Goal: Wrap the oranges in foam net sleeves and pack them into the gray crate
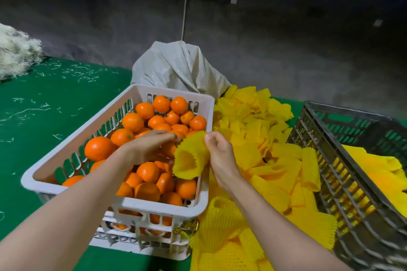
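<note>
On green worktop [55, 99], found basket [176, 92] of oranges [132, 121] near full, gray crate [330, 182] judged barely started, right hand [220, 154] pinching sleeve [189, 156], left hand [147, 147] hold unclear.

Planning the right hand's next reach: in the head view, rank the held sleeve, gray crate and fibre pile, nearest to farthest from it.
1. The sleeve, pinched in the right hand.
2. The gray crate, off to its right.
3. The fibre pile, far left corner.
</note>
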Demonstrator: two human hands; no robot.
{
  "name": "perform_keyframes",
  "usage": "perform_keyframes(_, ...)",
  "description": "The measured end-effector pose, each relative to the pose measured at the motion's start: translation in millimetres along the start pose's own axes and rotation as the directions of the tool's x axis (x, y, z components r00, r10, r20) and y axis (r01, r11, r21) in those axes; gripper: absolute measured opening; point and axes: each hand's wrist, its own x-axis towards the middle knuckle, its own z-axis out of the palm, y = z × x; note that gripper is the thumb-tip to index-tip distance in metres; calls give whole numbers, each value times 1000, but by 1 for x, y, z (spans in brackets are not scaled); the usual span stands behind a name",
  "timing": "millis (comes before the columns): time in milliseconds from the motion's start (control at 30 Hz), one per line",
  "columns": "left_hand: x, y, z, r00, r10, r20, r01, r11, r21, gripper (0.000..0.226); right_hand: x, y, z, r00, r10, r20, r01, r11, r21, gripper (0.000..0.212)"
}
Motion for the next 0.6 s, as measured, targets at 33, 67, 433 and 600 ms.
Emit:
perform_keyframes(33, -4, 4, -2, 1000, 3, -30, -5, 996, -87, 48, 2, -3, -10, 996, 83, 22, -85, 984, 158, 25)
perform_keyframes(67, -12, 8, 0, 1000, 6, -28, -11, 983, -183, 53, 2, -7, -21, 986, 142, 82, -161, 941, 298, 26)
perform_keyframes(433, -75, 51, 95, 993, 66, 97, 0, 826, -564, 22, -25, -27, -61, 950, 0, 313, -76, 970, 231, 22)
perform_keyframes(600, -80, 49, 134, 999, -10, 48, 35, 830, -557, 14, -40, -29, -78, 950, -35, 310, -22, 983, 180, 23)
